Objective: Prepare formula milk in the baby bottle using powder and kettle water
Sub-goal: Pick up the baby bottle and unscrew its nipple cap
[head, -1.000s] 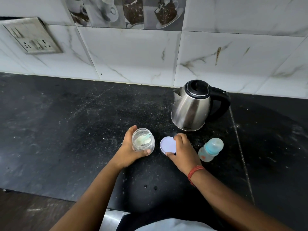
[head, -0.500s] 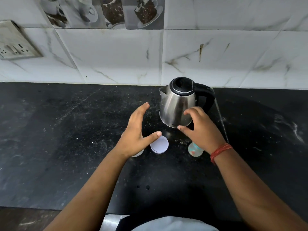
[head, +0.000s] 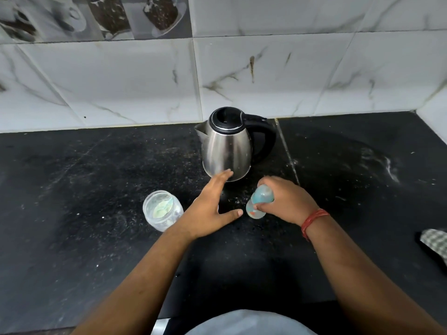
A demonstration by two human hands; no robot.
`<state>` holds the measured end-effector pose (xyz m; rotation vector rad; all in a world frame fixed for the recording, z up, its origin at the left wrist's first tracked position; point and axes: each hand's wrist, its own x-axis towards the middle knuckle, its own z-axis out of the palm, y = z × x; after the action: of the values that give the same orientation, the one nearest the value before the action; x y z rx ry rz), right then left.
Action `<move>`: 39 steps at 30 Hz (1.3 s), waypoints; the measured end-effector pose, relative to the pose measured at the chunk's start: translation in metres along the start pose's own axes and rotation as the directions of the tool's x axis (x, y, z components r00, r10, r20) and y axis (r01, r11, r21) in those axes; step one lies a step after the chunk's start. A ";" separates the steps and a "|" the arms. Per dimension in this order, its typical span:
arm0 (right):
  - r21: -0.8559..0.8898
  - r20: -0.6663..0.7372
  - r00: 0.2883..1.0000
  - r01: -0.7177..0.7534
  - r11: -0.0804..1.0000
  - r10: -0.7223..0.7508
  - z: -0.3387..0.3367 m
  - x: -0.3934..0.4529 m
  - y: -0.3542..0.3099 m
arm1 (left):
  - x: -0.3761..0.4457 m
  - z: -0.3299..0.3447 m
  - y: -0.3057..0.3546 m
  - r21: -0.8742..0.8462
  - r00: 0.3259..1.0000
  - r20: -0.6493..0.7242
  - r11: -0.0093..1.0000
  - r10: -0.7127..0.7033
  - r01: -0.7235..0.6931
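A small clear baby bottle (head: 258,201) with a blue cap stands on the black counter (head: 96,180). My right hand (head: 283,201) is wrapped around its top. My left hand (head: 212,206) hovers with spread fingers just left of the bottle, its fingertips near the foot of the steel kettle (head: 227,146). The kettle stands behind both hands with its black lid closed and its handle to the right. An open clear jar (head: 162,210) holding pale powder and a scoop sits left of my left hand. The jar's lid is hidden under my left hand.
A white marble-tiled wall (head: 266,76) runs along the back of the counter. A checked cloth (head: 435,243) lies at the right edge. The counter's front edge is near my body.
My left hand let go of the powder jar and moved right. My right hand left the jar lid, passed the kettle and closed on the baby bottle.
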<state>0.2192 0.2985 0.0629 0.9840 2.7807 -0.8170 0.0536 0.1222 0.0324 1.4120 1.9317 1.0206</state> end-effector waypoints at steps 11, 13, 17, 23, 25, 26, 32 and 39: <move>0.542 -0.012 0.987 0.142 0.828 -0.161 -0.004 0.003 -0.037 | -0.002 0.010 0.004 0.137 0.997 -0.050 0.989 -0.052 0.059; 0.525 -0.011 0.992 0.111 0.844 -0.123 -0.001 0.005 -0.041 | -0.005 0.010 0.005 0.232 0.992 -0.123 0.972 -0.018 0.046; 0.504 0.008 0.999 0.032 0.863 -0.042 -0.001 0.003 -0.052 | -0.009 0.012 0.005 0.364 0.982 -0.186 0.930 0.011 0.059; 0.468 -0.022 0.999 0.051 0.883 -0.046 0.004 0.004 -0.058 | -0.011 0.012 0.003 0.268 0.985 -0.171 0.961 -0.028 0.074; 0.489 -0.031 0.997 0.078 0.869 -0.072 0.006 0.004 -0.057 | -0.010 0.010 0.002 0.207 0.990 -0.126 0.975 -0.060 0.086; 0.507 -0.039 0.996 0.094 0.857 -0.087 0.007 0.004 -0.056 | -0.010 0.009 0.002 0.138 0.992 -0.092 0.985 -0.090 0.102; 0.726 -0.200 0.980 0.143 0.673 0.008 -0.005 0.007 -0.038 | -0.019 0.004 -0.002 -0.216 0.980 -0.028 0.958 -0.198 0.188; 0.070 -0.224 0.974 -0.020 0.997 0.035 0.018 0.023 0.016 | -0.021 0.006 -0.004 -0.346 0.967 -0.101 0.920 -0.232 0.184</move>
<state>0.2083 0.3127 0.0346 1.1944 2.9356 -0.8504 0.0628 0.1029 0.0256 0.9458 1.8484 1.2991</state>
